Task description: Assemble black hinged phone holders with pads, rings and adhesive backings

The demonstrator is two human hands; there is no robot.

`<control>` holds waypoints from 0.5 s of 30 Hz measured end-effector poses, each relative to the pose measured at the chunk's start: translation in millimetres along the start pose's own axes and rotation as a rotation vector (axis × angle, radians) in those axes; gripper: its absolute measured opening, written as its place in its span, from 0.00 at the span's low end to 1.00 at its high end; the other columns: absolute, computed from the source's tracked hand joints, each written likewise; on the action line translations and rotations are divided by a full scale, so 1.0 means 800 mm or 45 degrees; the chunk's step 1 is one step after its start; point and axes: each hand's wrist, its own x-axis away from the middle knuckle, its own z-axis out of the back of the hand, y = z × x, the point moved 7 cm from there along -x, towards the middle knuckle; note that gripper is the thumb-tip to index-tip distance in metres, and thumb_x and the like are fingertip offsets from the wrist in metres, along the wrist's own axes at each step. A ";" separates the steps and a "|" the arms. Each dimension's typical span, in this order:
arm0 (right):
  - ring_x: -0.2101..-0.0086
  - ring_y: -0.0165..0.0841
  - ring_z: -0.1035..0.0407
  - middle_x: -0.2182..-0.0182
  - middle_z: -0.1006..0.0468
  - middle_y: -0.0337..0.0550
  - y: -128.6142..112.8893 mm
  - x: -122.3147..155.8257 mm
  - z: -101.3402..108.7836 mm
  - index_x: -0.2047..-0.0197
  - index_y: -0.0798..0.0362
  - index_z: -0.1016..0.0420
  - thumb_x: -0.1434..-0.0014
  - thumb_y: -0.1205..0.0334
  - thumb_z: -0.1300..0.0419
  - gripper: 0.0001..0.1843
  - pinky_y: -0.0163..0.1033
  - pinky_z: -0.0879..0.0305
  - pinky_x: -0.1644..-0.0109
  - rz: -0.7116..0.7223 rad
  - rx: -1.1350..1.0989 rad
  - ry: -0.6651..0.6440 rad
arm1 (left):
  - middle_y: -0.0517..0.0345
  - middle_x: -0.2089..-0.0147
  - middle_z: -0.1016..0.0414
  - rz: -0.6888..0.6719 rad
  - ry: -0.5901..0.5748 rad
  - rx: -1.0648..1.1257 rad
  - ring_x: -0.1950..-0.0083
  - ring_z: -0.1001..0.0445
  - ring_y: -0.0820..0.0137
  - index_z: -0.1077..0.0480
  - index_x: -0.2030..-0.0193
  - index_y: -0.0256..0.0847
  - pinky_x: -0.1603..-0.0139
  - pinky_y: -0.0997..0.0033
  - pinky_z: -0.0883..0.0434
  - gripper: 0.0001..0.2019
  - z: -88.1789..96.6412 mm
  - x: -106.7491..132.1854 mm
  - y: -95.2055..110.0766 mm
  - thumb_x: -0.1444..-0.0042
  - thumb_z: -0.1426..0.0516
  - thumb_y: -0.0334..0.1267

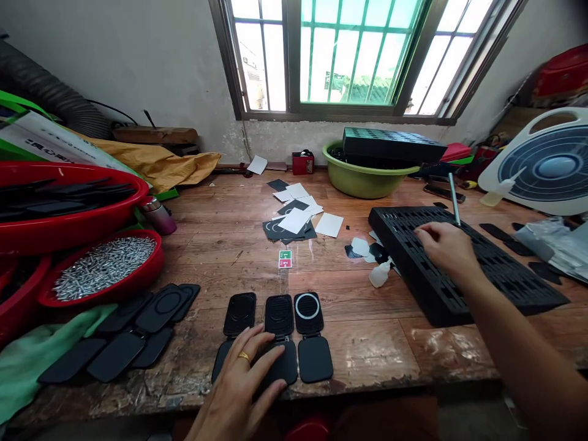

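Note:
My left hand (248,370) lies with fingers spread on black hinged flip stands (279,315), set in a row at the table's front edge. It covers parts of two. The stand on the right (315,358) shows a white ring on its upper plate. My right hand (448,248) is over a black slotted tray (413,275), fingertips pinched together at its slots. Whatever the pinch holds is too small or hidden to make out. A thin pale stick (454,199) rises just behind this hand; I cannot tell whether the hand touches it.
At left, a red basin of screws (105,266) stands near more black stands (131,334) and a green glove (50,355). White and black sheets (296,217) lie mid-table. A small squeeze bottle (379,275), a green basin (367,180) and a fan (546,162) are farther right.

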 end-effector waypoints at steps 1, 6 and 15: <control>0.64 0.34 0.33 0.68 0.25 0.44 0.006 -0.025 -0.013 0.67 0.54 0.24 0.42 0.61 0.44 0.09 0.36 0.42 0.59 -0.034 0.016 -0.091 | 0.50 0.38 0.40 -0.004 -0.006 0.013 0.33 0.47 0.56 0.36 0.41 0.47 0.40 0.50 0.32 0.20 -0.001 -0.003 0.006 0.40 0.44 0.40; 0.74 0.35 0.34 0.79 0.29 0.46 0.019 -0.086 -0.076 0.77 0.57 0.25 0.48 0.58 0.37 0.11 0.38 0.42 0.65 -0.198 -0.007 -0.278 | 0.50 0.38 0.40 0.027 -0.107 0.077 0.33 0.47 0.56 0.39 0.38 0.46 0.38 0.50 0.34 0.24 -0.011 -0.026 0.039 0.41 0.43 0.38; 0.77 0.26 0.36 0.68 0.25 0.54 0.026 -0.046 -0.046 0.54 0.63 0.26 0.37 0.54 0.47 0.20 0.33 0.42 0.74 -0.247 -0.404 0.118 | 0.57 0.37 0.37 0.168 -0.202 0.104 0.33 0.48 0.49 0.36 0.39 0.48 0.35 0.39 0.45 0.30 -0.031 -0.051 0.048 0.47 0.39 0.53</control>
